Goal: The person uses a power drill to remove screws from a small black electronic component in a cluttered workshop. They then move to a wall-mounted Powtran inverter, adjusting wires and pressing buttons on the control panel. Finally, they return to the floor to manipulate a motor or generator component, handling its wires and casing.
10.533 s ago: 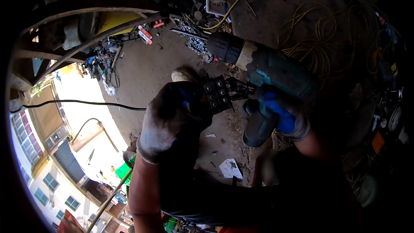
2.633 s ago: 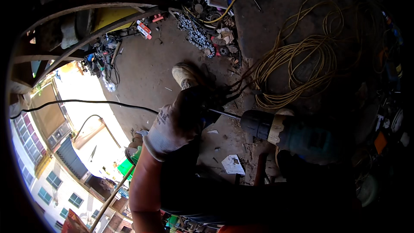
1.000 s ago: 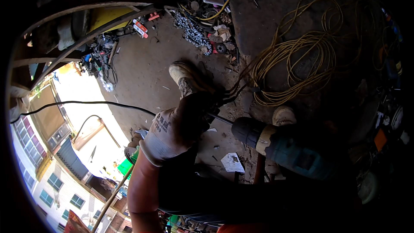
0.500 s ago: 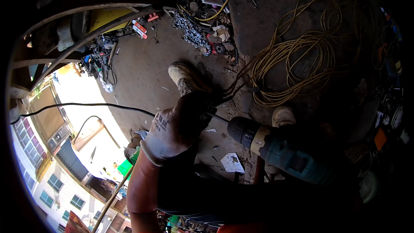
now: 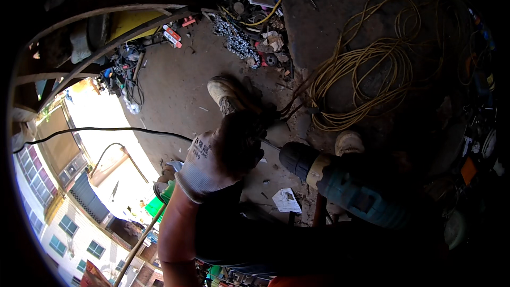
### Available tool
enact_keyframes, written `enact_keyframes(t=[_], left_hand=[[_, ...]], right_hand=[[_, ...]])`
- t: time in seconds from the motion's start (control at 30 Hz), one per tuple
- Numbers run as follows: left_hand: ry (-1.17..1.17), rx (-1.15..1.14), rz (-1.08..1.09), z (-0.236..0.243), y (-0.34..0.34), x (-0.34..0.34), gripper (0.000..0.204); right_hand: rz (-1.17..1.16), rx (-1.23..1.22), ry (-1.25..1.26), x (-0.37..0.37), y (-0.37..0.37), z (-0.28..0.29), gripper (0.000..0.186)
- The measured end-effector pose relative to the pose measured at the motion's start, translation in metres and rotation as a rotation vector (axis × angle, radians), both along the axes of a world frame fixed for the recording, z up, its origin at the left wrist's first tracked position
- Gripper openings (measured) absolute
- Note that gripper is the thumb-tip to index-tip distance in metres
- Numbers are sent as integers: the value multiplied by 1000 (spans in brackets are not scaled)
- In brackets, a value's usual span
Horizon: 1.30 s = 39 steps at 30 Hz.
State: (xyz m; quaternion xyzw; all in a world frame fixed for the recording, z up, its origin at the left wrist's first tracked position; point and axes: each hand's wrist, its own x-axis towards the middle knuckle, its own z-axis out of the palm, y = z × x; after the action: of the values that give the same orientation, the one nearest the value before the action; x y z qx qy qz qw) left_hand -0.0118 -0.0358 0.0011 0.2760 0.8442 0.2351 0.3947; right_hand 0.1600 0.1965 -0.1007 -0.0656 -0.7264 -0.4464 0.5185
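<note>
My left hand (image 5: 212, 165), in a dirty whitish glove, is closed around a dark part, mostly in shadow, with reddish-brown leads (image 5: 291, 103) running from it to the right. A long thin bit (image 5: 271, 144) reaches that part from the lower right. It sits in the black chuck of a teal drill (image 5: 350, 197) with a tan collar (image 5: 317, 171). My right hand is hidden in the darkness at the drill's back, so its fingers cannot be made out. My boots (image 5: 220, 89) show beyond my left hand and behind the drill.
A coiled yellow cable (image 5: 361, 85) lies on the right of the concrete floor (image 5: 164, 79). Chain (image 5: 234, 40) and scrap lie ahead. A black cable (image 5: 106, 128) crosses at left, below metal framework (image 5: 90, 61), beside a bright courtyard. A paper sheet (image 5: 287, 200) lies below the drill.
Ten seconds ago the drill was raised, its bit pointing past the bolted block in my left hand; it has since swung down to that part. In the last second it crept slightly left.
</note>
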Motion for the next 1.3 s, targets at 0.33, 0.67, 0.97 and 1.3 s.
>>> enact_keyframes(t=[0.33,0.67,0.97,1.3], left_hand=[[65,-68,263,-8,5,5,44],[187,-114,261,-12,9,19,36],[244,-92,212,-12,7,18,38],[257,-81,236,-13,10,19,35]], right_hand=[[16,30,15,-6,-1,-3,66],[34,109,-6,-19,-6,-8,67],[-419,-262,-62,29,-61,-24,56],[-63,51,51,-8,-20,-28,62]])
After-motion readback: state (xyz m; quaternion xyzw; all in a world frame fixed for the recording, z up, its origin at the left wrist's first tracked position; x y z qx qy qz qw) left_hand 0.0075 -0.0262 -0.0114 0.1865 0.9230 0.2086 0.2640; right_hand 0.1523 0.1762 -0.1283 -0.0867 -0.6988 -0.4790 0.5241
